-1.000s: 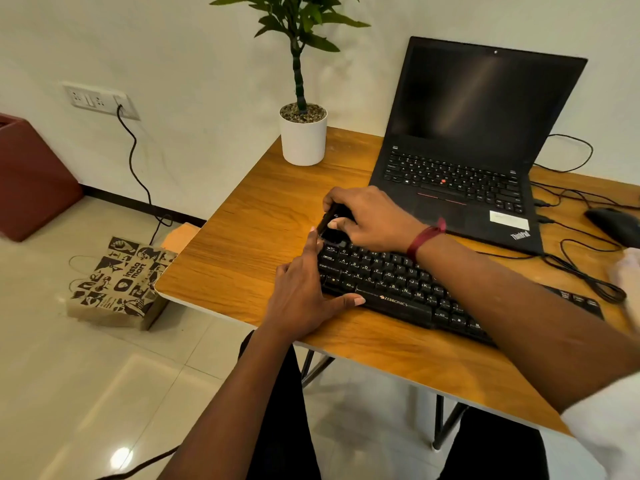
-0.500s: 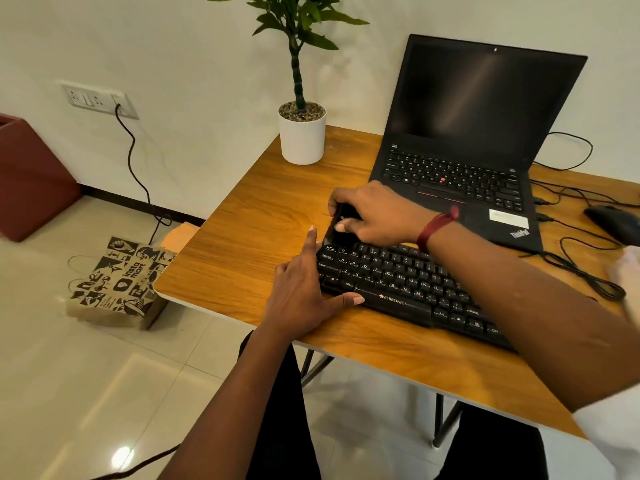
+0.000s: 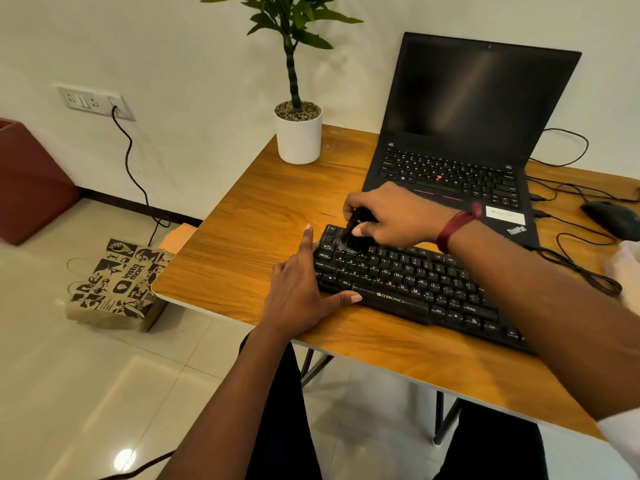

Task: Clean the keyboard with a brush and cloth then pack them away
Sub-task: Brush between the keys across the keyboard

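Note:
A black keyboard lies at an angle on the wooden table. My right hand grips a small black brush, and its bristles touch the keys at the keyboard's top left corner. My left hand lies flat against the keyboard's left end, forefinger pointing away from me and thumb along the front edge. A pale cloth shows partly at the right edge of the view.
An open black laptop stands behind the keyboard. A potted plant in a white pot sits at the table's back left. A mouse and cables lie at the right. A printed paper bag stands on the floor at the left.
My right hand has moved the brush a little back and forth over the keyboard's top left keys. My left hand has stayed in place.

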